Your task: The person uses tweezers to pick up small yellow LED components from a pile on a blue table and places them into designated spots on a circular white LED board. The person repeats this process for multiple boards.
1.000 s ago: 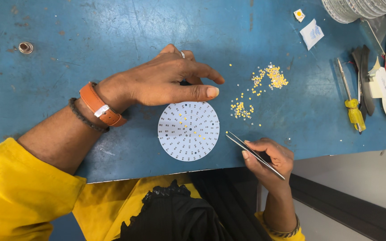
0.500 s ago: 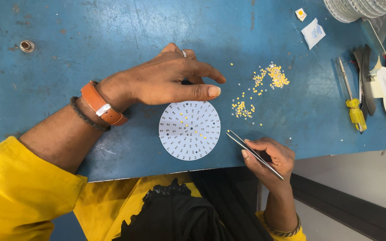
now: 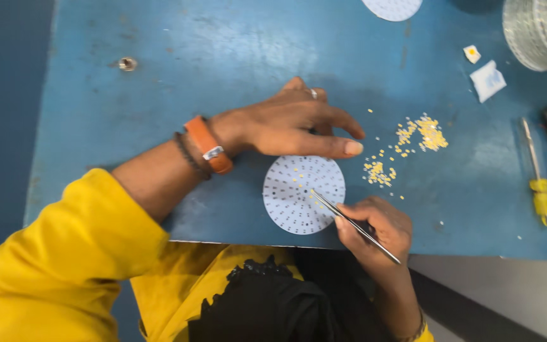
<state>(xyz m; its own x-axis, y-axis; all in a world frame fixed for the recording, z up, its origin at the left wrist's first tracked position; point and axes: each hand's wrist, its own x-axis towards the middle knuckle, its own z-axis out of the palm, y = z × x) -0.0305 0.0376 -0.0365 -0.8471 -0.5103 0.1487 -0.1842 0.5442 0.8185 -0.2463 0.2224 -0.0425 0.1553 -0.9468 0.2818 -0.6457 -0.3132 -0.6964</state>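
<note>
- We see the right hand (image 3: 375, 228) at the bench's near edge, fingers pinching metal tweezers (image 3: 352, 225); the tips are now down on the round white board (image 3: 304, 194), where half a second ago they hung just off its right rim.
- The round white board lies flat near the near edge, about mid-bench, dotted with small yellow chips; it has barely shifted.
- The left hand (image 3: 292, 126) stays flat along the board's far rim, fingers stretched out and close together, pointing right, forefinger touching or just over the rim; we cannot tell if it presses.
- We cannot tell whether the tweezer tips carry a chip: too small.
- We judge a chip is being seated or nudged on the board, not picked from the heap.
- The loose yellow chips (image 3: 413, 142) lie scattered right of the board, apart from both hands.
- A yellow-handled screwdriver (image 3: 539, 183) lies toward the right edge, a stack of round boards (image 3: 539, 31) sits in the far right corner, and a small white packet (image 3: 487, 80) is near it.
- An orange wristband (image 3: 207, 144) is on the left wrist.
</note>
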